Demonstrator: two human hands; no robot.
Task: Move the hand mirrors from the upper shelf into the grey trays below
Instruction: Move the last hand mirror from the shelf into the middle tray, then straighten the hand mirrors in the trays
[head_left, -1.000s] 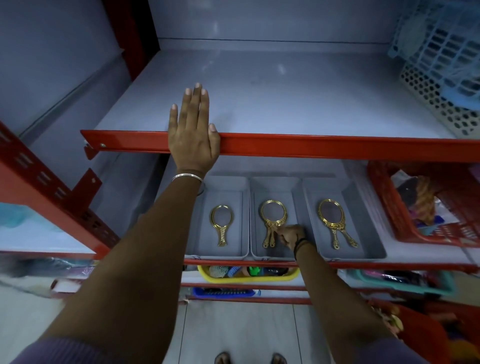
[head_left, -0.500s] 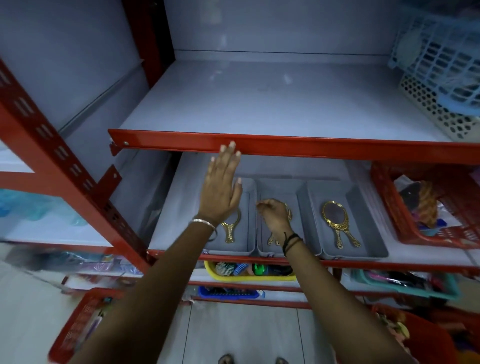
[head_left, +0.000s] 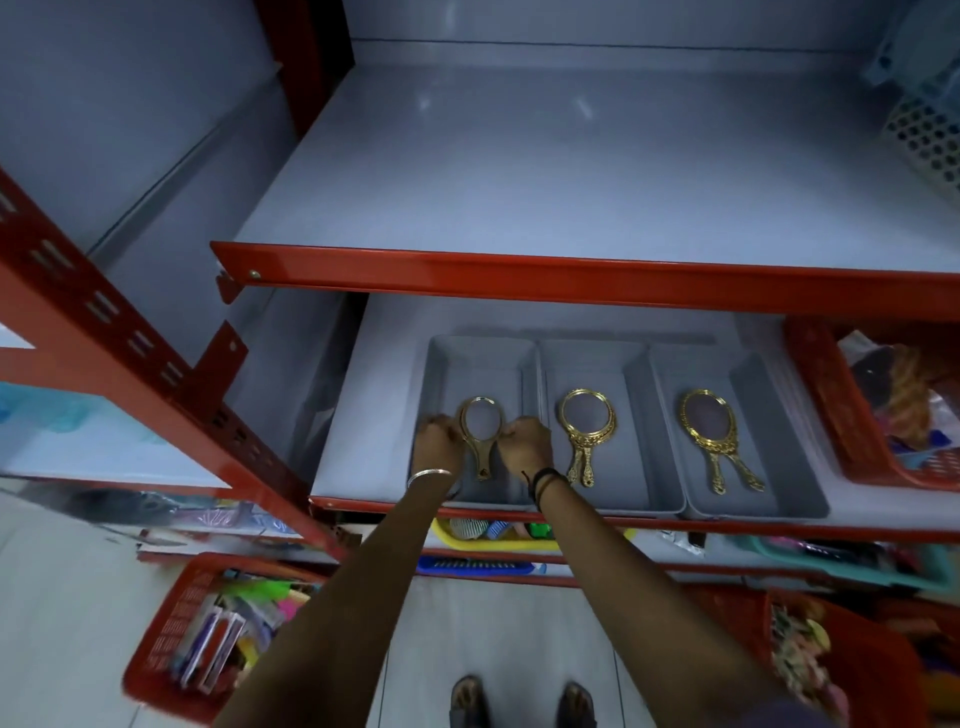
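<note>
Three grey trays sit side by side on the lower shelf. In the left tray (head_left: 447, 358) lies one gold hand mirror (head_left: 480, 434). My left hand (head_left: 439, 444) is curled against its left rim and my right hand (head_left: 524, 447) against its right rim, so both pinch the frame. The middle tray (head_left: 592, 358) holds gold mirrors (head_left: 587, 421) stacked together. Overlapping gold mirrors (head_left: 709, 428) with two handles showing lie in the right tray (head_left: 779, 499). The upper shelf (head_left: 519, 182) shows no mirrors.
The upper shelf's red front beam (head_left: 519, 275) hangs just above the trays. A red basket (head_left: 815, 384) stands right of them, and pale perforated baskets (head_left: 924, 135) sit at the upper shelf's right end. A red upright (head_left: 130, 332) slants at left. A yellow tray (head_left: 519, 545) sits on the shelf beneath.
My left hand came down off the upper shelf's edge into the left tray. My right hand moved from the middle tray's mirrors to the left tray's mirror.
</note>
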